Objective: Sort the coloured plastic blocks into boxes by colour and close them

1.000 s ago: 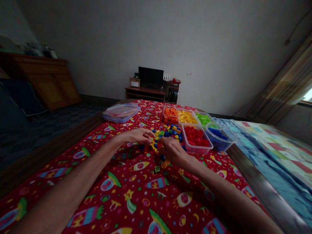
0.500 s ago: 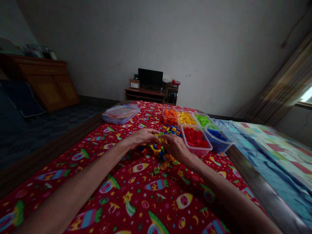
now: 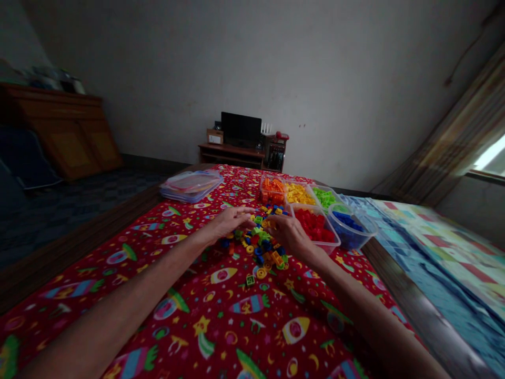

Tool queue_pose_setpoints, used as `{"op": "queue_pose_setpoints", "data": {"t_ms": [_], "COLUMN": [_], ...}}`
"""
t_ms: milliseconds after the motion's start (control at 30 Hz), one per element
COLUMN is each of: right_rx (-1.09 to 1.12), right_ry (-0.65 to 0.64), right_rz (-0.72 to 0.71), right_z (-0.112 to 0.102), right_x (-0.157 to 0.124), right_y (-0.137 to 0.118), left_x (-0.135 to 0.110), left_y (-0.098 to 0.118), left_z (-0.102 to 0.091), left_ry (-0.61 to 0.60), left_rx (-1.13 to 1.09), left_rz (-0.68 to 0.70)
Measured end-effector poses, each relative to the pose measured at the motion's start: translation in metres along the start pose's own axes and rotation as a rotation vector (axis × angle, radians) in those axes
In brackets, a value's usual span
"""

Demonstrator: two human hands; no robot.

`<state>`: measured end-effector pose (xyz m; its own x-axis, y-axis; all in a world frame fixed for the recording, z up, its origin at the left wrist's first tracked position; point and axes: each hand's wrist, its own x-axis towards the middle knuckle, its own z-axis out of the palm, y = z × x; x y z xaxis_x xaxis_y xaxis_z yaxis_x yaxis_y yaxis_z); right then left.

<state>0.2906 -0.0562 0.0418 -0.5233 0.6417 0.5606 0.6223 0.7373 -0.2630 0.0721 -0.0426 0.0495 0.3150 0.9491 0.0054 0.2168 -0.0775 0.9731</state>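
A pile of small mixed plastic toy bricks (image 3: 258,245) in yellow, blue, green, orange and red lies on the red rocket-print tablecloth (image 3: 173,321). My left hand (image 3: 231,223) reaches over the pile's left side, palm down, fingers stretched apart and no brick visible in them. On the opposite side, my right hand (image 3: 291,234) hovers over the bricks with its fingers pointing left and loosely bent; its fingertips are partly hidden. A green square brick (image 3: 250,280) and a yellow wheel-shaped piece (image 3: 261,273) lie at the pile's near edge.
Beyond my right hand stand clear tubs of sorted bricks: orange (image 3: 272,190), yellow (image 3: 299,195), green (image 3: 324,198), red (image 3: 314,225) and a round blue one (image 3: 350,226). Stacked plastic lids (image 3: 191,185) lie at the far left. A bed (image 3: 445,247) adjoins the table's right edge.
My hands have moved slightly apart, and more of the brick pile shows between them. The whole view has shifted a little, so things appear slightly further left.
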Motion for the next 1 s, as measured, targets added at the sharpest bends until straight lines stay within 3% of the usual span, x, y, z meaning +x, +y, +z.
{"op": "queue_pose_setpoints", "data": {"t_ms": [100,200,333,433,533,633,833,1000], "right_rx": [-0.098,-0.233,-0.382,-0.41,-0.324,-0.212,-0.134,-0.162], "right_ry": [0.081,0.1,0.061,0.143,0.257,0.256,0.151,-0.114], "right_rz": [0.101,0.259,0.456,0.492,0.474,0.421,0.32,0.157], "right_z": [-0.019,-0.037,-0.053,-0.057,-0.056,-0.055,-0.058,-0.049], "right_x": [0.009,0.032,0.068,0.081,0.077,0.065,0.045,0.04], "right_y": [0.021,0.056,0.1,0.11,0.095,0.071,0.035,0.005], "left_x": [0.003,0.005,0.006,0.007,0.009,0.009,0.001,-0.008], "left_y": [-0.005,-0.009,-0.011,-0.01,-0.009,-0.01,-0.003,0.005], "left_z": [-0.009,-0.016,-0.021,-0.023,-0.023,-0.018,0.006,0.006], "left_ry": [0.168,0.262,0.273,0.246,0.155,-0.01,-0.297,-0.289], "left_rx": [0.054,0.091,0.112,0.177,0.273,0.377,0.613,0.871], "left_rz": [0.074,0.114,0.119,0.129,0.137,0.149,0.212,0.165]}}
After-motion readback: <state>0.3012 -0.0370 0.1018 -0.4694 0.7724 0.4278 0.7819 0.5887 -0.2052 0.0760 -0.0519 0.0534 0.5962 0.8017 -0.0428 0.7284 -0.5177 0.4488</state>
